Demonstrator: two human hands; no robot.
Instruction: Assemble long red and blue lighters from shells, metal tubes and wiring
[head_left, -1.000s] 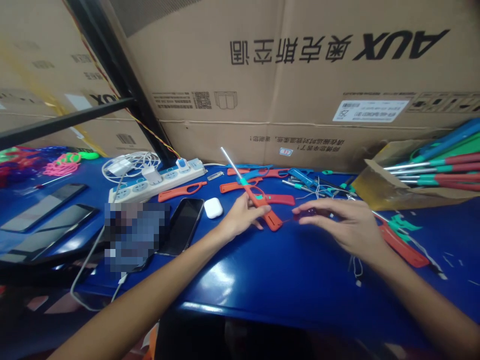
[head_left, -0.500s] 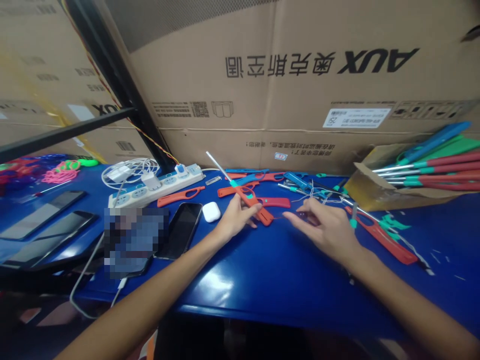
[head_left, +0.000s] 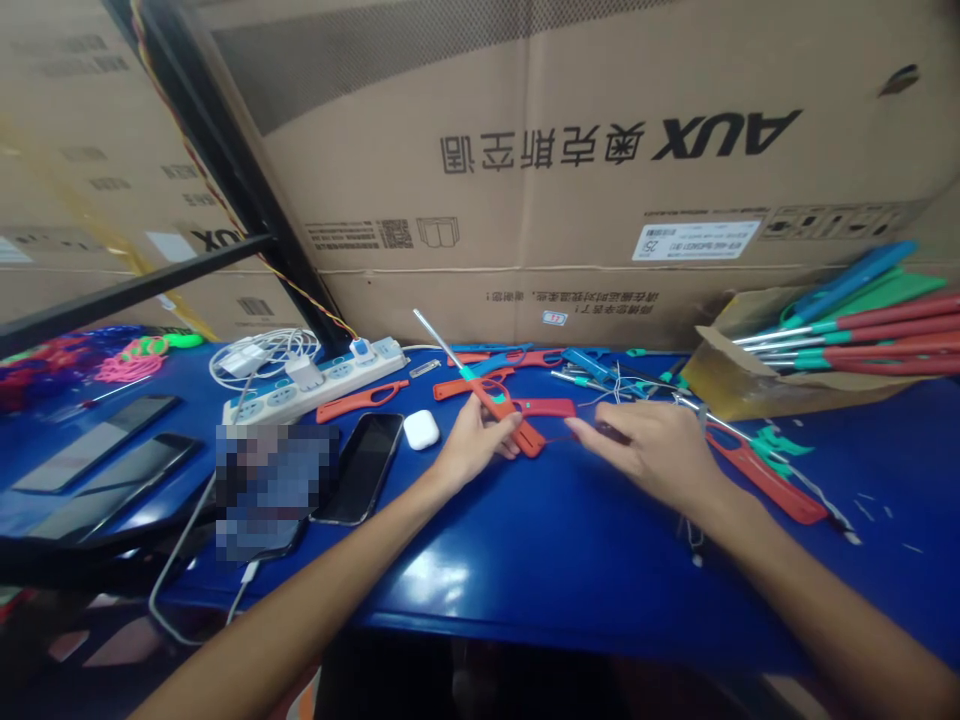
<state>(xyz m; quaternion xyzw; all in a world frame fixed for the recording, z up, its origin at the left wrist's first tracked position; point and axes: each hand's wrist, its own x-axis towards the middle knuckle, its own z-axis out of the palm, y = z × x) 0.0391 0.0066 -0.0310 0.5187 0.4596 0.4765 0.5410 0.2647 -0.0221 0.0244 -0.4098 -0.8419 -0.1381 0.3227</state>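
Observation:
My left hand (head_left: 480, 440) is closed around the handle of an orange long-neck lighter (head_left: 531, 438). Its metal tube (head_left: 436, 338) points up and away to the left, with a green collar at the base. To the right, my right hand (head_left: 649, 445) is closed in a pinch on a slim tool with a thin shaft (head_left: 559, 438). That shaft reaches the butt end of the lighter; the rest of the tool is mostly hidden by my fingers. A red handle piece (head_left: 551, 408) lies just behind the lighter.
More lighter parts, including an orange shell (head_left: 364, 400) and a red lighter (head_left: 772, 475), lie on the blue table (head_left: 480, 570). A carton of lighters (head_left: 727, 375) stands right. Left are a power strip (head_left: 341, 375), a white earbud case (head_left: 421, 430) and several phones (head_left: 364, 465).
The view has shifted slightly. My right hand has come a little closer to the lighter and its fingers look more tightly curled. My left hand keeps the same hold.

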